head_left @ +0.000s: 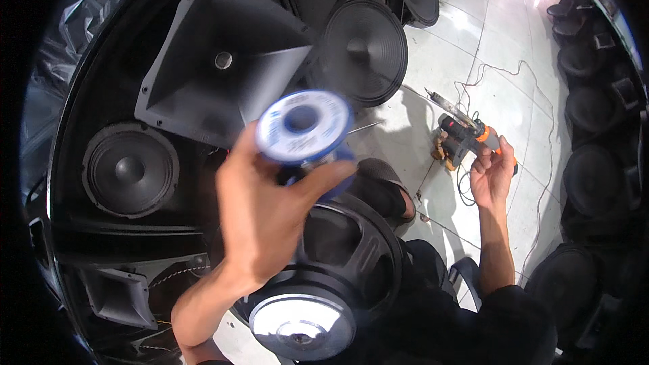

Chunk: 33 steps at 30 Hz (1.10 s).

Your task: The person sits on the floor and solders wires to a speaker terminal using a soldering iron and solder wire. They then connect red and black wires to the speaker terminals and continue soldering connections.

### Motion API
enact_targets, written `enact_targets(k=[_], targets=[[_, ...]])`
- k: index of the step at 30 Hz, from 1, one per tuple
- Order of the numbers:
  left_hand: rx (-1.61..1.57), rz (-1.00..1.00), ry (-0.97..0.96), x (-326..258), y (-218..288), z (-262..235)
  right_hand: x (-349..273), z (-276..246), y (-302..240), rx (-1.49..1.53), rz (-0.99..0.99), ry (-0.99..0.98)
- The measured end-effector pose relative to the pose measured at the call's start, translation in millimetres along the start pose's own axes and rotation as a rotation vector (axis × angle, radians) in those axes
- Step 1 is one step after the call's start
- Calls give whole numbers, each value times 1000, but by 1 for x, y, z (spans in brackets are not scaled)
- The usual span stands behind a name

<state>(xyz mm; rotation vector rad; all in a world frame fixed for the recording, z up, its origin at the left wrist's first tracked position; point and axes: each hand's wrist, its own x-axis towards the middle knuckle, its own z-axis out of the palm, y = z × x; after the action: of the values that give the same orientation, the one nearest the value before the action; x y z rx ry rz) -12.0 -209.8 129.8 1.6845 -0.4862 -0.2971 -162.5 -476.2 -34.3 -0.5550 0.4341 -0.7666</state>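
One blue-flanged plastic spool of solder wire (304, 125), pinched by left hand (260, 220) fingers; probably light, slick, best gripped across flanges. Right hand (492, 174) fingers wrapped round orange-and-black soldering gun (466, 138).

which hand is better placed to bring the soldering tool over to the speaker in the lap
Right, probably. The right hand already rests on the orange-and-black soldering tool on the floor, while the left hand is occupied gripping the blue solder spool above the speaker.
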Motion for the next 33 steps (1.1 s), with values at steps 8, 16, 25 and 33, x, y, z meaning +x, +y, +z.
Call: enact_targets(k=[8, 16, 25, 33], targets=[[-141, -152, -161, 57, -37, 59, -9, -7, -2, -46, -18, -60], [-102, -128, -181, 69, -40, 65, -3, -4, 1, -137, -31, 15], [-10, -95, -129, 69, -34, 60, -12, -2, -1, -371, -263, -207], [14, 86, -86, 69, -37, 61, -16, -1, 0, -521, -407, -341]])
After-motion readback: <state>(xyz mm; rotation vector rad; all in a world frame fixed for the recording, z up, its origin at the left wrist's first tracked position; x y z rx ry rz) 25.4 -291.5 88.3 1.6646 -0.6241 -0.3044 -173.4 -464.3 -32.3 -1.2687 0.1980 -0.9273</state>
